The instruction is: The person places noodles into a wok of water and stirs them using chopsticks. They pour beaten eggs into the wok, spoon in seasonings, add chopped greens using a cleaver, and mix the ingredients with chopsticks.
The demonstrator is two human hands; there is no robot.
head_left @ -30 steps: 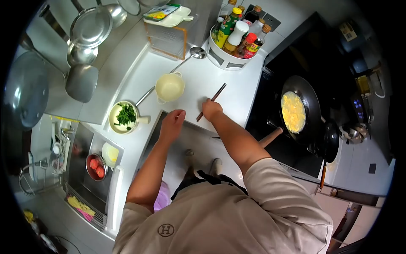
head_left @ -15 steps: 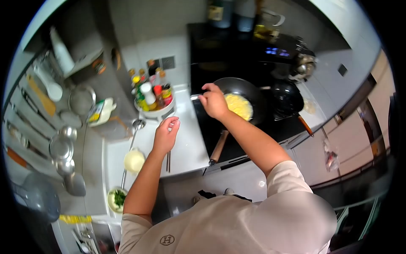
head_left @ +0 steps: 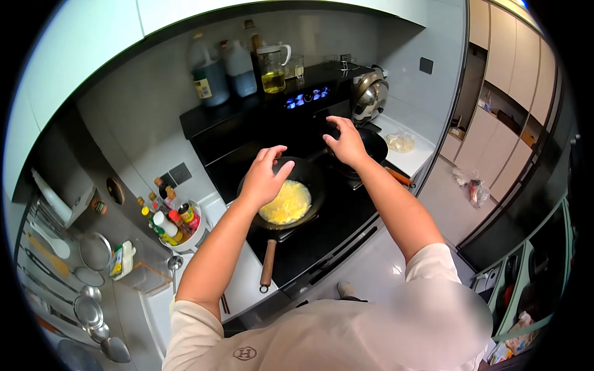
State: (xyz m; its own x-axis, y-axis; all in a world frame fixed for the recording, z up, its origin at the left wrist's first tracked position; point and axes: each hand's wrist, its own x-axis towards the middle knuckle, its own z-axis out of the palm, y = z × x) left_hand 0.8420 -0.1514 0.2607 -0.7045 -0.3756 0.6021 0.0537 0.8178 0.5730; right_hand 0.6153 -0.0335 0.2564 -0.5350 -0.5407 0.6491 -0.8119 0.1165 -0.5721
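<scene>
Left hand: empty, fingers spread, above the far-left rim of the black round pan holding yellow egg. Right hand: empty, fingers wide. Risks: your left wrist dips, likely burn; your forearm knocks the brown wooden handle, pan swivels.

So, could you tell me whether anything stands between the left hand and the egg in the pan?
Nothing visible does: the empty left hand appears to hover over the pan, and the egg lies inside with no lid over it.

Wok partly behind left hand
</scene>
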